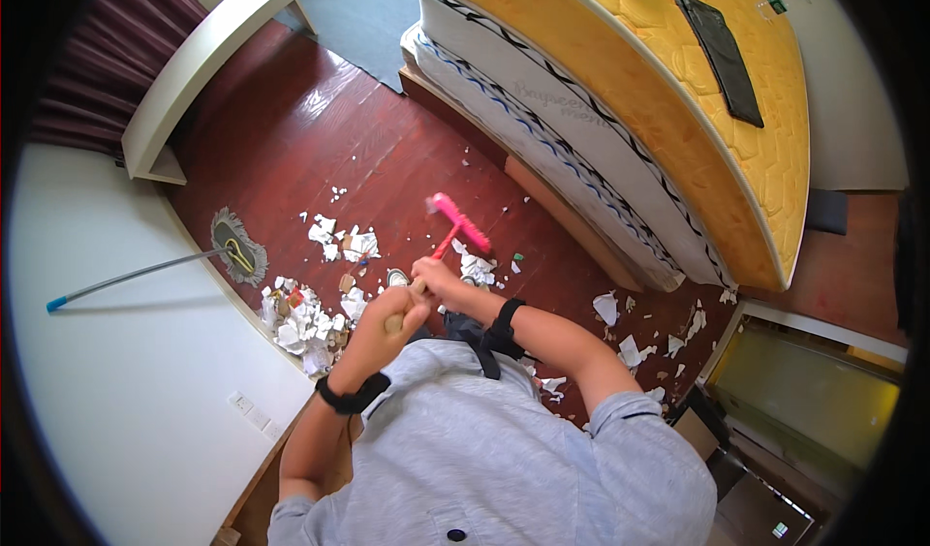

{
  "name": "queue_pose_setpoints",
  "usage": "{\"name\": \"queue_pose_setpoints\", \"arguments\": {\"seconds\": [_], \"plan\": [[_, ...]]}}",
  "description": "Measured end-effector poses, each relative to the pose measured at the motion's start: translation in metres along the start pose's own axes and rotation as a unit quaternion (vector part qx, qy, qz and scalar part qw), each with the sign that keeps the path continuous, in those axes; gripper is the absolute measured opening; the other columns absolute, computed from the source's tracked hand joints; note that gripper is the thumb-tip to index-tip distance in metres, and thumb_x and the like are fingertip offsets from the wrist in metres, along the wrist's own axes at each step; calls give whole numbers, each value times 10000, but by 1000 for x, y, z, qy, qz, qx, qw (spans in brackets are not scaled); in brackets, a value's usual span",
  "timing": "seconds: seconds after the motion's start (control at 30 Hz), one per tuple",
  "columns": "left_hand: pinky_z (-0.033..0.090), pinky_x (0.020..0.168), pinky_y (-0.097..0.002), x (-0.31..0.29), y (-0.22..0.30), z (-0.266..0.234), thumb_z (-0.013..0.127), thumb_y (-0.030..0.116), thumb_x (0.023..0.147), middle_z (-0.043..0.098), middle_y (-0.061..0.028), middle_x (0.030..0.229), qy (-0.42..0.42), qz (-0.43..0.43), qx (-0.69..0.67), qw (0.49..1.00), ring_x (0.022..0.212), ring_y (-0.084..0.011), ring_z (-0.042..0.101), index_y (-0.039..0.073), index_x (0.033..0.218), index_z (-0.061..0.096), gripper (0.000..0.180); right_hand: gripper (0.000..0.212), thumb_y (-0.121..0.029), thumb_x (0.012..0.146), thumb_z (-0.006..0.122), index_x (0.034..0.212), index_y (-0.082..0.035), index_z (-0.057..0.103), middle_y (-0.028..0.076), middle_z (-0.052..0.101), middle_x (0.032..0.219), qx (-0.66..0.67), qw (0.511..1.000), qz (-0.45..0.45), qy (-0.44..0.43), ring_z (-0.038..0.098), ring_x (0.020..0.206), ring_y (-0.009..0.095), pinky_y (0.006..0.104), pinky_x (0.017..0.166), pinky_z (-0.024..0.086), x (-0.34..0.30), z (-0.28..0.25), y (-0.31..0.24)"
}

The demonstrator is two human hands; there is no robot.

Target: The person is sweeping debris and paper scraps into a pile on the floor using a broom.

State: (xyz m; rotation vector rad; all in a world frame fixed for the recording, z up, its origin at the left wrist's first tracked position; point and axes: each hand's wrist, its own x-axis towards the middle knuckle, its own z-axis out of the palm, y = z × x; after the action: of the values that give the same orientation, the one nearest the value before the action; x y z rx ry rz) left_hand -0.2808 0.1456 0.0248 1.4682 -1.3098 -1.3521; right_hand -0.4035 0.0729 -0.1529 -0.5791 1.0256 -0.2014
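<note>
Toward twelve o'clock, over dark-red wooden floorboards (368, 158), I see a pink-headed broom (464, 223). Bare left hand (385, 323) and right hand (438, 280) curl around its handle (443, 249); torn white scraps (300, 329) heap at ten o'clock.

Widest free room straight ahead, across the red wooden floor (320, 149) beyond the pink broom (461, 221), with only tiny scraps along it. Bounded on the right by a tall mattress stack (591, 120), on the far left by a white curved piece of furniture (189, 71). Blocked nearer on the left by a heap of torn paper (305, 325) and a mop (155, 273) leaning on the white wall (116, 372). Cluttered at right, below the mattresses, with loose paper scraps (605, 307).
</note>
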Motion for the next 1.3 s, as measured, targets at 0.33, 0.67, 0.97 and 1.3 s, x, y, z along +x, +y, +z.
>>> {"name": "queue_pose_setpoints", "arguments": {"seconds": [0.33,0.67,0.97,1.3], "plan": [[462,704,-357,15,49,64,737,146,761,552,-65,768,-127,200,145,961,764,-258,528,60,751,547,209,84,-192,845,512,829,-111,532,-13,468,709,-22,998,-63,24,455,633,90,271,554,393,-75,-50,-20],[448,604,-422,69,-31,85,660,167,826,558,-121,737,-119,208,167,956,679,-325,569,23,749,549,198,112,-174,821,507,906,-106,533,46,496,802,-90,989,85,78,510,697,167,366,572,456,9,-138,-10],[407,570,-407,-10,-21,-88,648,138,844,511,-133,672,2,95,97,991,627,-322,524,11,695,520,233,192,-272,876,428,870,-87,479,69,480,644,-168,963,139,-160,460,503,155,313,431,381,69,64,-21],[370,738,-378,-100,-20,-229,649,120,805,506,-76,623,201,111,231,945,624,-245,505,66,636,509,225,221,-267,844,500,773,-59,519,31,508,688,-377,858,130,-323,498,635,155,331,560,412,104,312,-13]]}}
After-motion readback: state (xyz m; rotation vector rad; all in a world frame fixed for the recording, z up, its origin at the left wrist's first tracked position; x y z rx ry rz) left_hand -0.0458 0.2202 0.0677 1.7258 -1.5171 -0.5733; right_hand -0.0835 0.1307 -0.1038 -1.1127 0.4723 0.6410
